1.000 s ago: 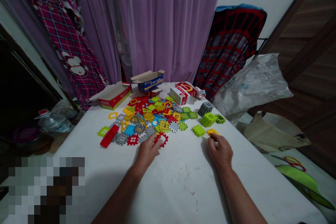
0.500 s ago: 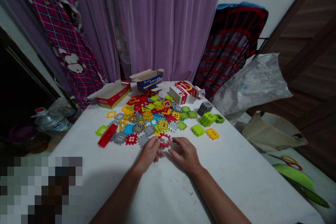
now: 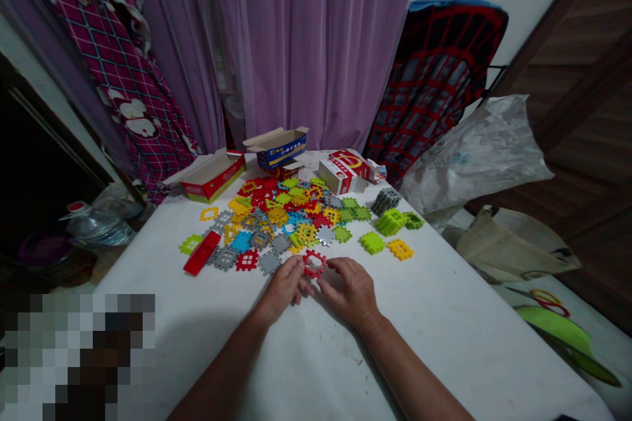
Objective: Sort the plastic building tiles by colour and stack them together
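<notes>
My left hand (image 3: 285, 287) pinches a red interlocking tile (image 3: 316, 273) by its left edge. The tile has toothed sides and a large opening in its middle, and it is tilted up over the white table (image 3: 316, 355). At the tile's right side is my right hand (image 3: 351, 289), with thumb and fingers apart; whether a fingertip touches the edge I cannot tell. Just beyond lies a loose heap of toothed tiles (image 3: 277, 216) in red, yellow, green, blue and grey. A red tile with a window pattern (image 3: 241, 262) and a plain grey tile (image 3: 270, 263) lie nearest my left hand.
Right of the heap stand a grey tile stack (image 3: 386, 201) and a green tile stack (image 3: 391, 222), near a yellow tile (image 3: 400, 249). Behind are a red open box (image 3: 212, 179), a blue box (image 3: 282, 150) and a red-white box (image 3: 340, 174). A red lid-like piece (image 3: 202, 253) lies left.
The red tile has shifted slightly right, up against my right fingertips. My left hand keeps its pinch on it, and the heap looks the same.
</notes>
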Motion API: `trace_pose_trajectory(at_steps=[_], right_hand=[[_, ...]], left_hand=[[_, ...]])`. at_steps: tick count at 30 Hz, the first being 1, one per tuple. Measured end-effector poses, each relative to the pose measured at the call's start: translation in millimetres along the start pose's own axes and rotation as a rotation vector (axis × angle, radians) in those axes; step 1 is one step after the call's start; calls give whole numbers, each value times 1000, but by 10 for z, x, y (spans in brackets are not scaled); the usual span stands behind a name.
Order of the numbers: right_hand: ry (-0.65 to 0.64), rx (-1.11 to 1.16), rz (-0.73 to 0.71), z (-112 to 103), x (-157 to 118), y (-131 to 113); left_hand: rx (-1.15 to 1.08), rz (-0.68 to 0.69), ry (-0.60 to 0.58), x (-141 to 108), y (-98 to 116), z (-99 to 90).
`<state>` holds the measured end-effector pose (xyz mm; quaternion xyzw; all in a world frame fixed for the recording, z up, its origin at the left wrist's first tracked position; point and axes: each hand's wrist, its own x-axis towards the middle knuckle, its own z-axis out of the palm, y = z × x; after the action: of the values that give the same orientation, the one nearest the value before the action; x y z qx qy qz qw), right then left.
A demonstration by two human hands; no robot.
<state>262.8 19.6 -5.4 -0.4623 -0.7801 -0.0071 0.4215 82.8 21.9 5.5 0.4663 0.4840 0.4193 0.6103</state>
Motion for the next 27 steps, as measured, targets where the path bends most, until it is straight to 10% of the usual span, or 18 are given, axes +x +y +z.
trace_pose_trajectory(at_steps=[7, 13, 18, 27], right_hand=[[71, 17, 124, -45, 28, 142], [332, -134, 743, -716, -68, 1177], [91, -312, 985, -1076, -194, 1739], [-87, -533, 936, -1060, -144, 1716]], left_hand=[[23, -26, -75, -30, 6, 6], [81, -17, -52, -62, 30, -30], [95, -29, -40, -61, 36, -27], [93, -33, -57, -58, 48, -38]])
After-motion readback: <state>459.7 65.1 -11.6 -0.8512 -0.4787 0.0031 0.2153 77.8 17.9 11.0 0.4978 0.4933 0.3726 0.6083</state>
